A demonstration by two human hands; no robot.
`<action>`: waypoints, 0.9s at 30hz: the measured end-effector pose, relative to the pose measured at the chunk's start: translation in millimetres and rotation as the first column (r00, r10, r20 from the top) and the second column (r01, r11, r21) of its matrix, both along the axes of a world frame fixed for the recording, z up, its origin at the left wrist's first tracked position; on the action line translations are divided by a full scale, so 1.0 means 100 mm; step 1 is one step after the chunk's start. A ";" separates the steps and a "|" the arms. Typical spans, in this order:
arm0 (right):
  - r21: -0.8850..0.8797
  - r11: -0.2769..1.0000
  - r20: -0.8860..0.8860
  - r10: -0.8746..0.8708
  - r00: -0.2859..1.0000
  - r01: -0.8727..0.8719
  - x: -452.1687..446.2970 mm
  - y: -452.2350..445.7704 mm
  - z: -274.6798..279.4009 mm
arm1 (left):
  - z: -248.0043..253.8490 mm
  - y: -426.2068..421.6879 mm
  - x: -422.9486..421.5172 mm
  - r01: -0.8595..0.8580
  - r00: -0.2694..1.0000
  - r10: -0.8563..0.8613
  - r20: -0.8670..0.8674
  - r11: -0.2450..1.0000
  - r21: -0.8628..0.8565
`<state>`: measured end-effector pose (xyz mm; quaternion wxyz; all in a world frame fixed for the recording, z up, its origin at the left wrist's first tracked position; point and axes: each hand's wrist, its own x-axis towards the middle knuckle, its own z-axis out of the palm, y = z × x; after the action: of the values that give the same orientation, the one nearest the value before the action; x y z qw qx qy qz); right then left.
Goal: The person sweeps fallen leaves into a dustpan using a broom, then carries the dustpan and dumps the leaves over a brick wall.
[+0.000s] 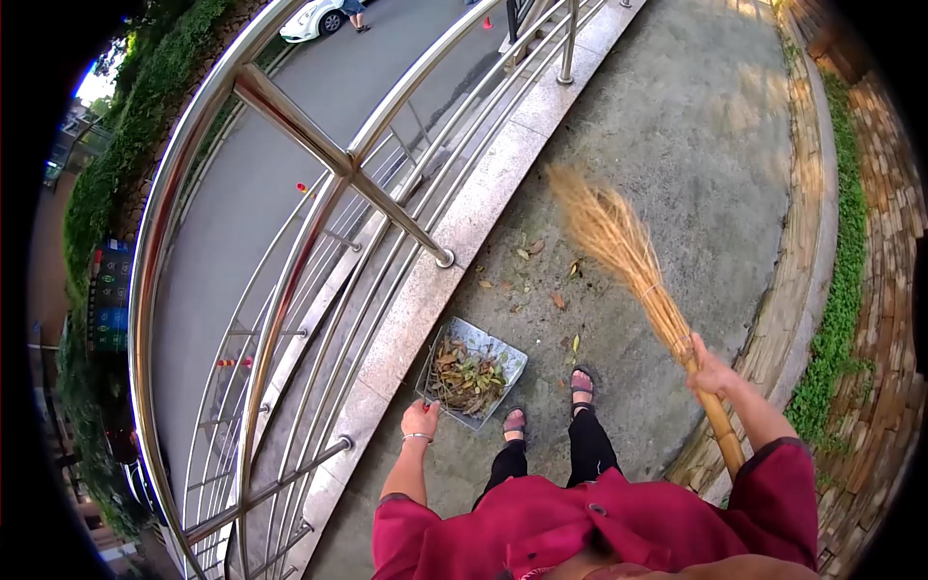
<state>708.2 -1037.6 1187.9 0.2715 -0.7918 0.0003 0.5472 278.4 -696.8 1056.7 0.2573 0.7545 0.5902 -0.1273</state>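
Note:
My right hand is wrapped round the bamboo handle of a twig broom. The broom's bristles spread up and away over the concrete ahead of me, to the right of some scattered leaves. My left hand is closed at the near left edge of a metal dustpan, with a bit of red showing at the fingers. Much of the grip there is hidden by the hand. Dry brown and green leaves and twigs fill the pan, which sits just ahead of my feet.
A steel railing on a stone curb runs along my left, with a road beyond it. There stand a white car and a person. A low stone edging and green plants border the right side.

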 end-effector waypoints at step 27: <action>0.116 0.826 -0.208 -0.523 0.826 0.552 -3.09 -0.86 0.59 | -0.13 0.37 -0.29 0.303 0.952 -0.304 -0.027 0.952 -0.038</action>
<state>399.4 -1123.8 1247.1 0.4807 -0.6843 0.1998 0.5107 249.1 -659.3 1043.3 0.2377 0.8296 0.4691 -0.1876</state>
